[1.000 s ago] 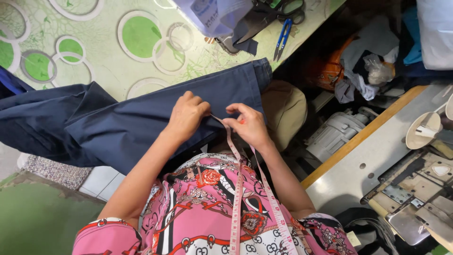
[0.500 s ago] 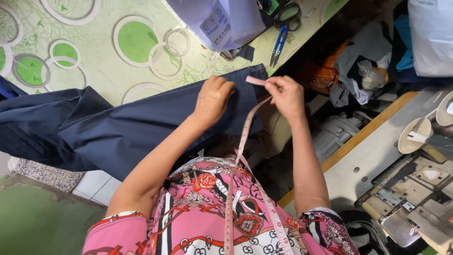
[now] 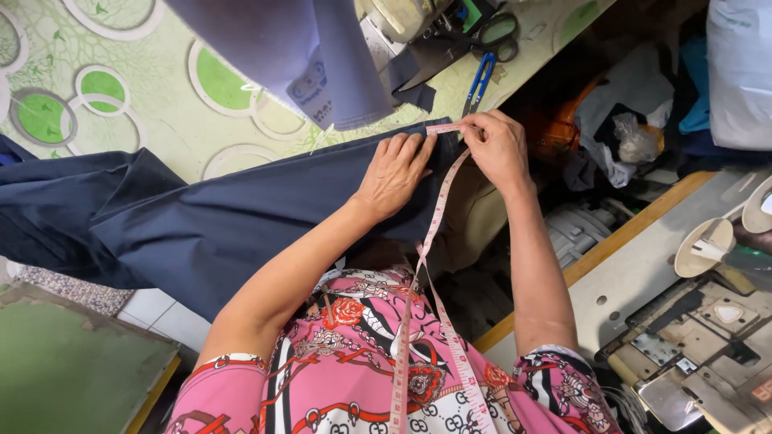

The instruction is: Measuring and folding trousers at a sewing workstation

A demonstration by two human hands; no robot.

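A dark navy cloth (image 3: 217, 217) lies over the edge of a table covered in a green-circle patterned sheet (image 3: 145, 104). My left hand (image 3: 394, 171) presses flat on the cloth near its right end, fingers spread. My right hand (image 3: 497, 146) pinches the end of a pink measuring tape (image 3: 432, 233) at the cloth's top right corner. The tape runs down from that hand and hangs around my neck over a pink patterned top.
Black-handled scissors (image 3: 474, 40) and a small blue-handled snipper (image 3: 480, 79) lie on the table beyond my hands. A pale blue-grey cloth (image 3: 289, 48) hangs in at the top. A sewing machine table (image 3: 643, 265) stands to the right, with bags and clutter (image 3: 627, 128) between.
Both hands have slid to the right along the cloth toward its corner. My right hand has drawn the tape end up to the cloth's top edge.
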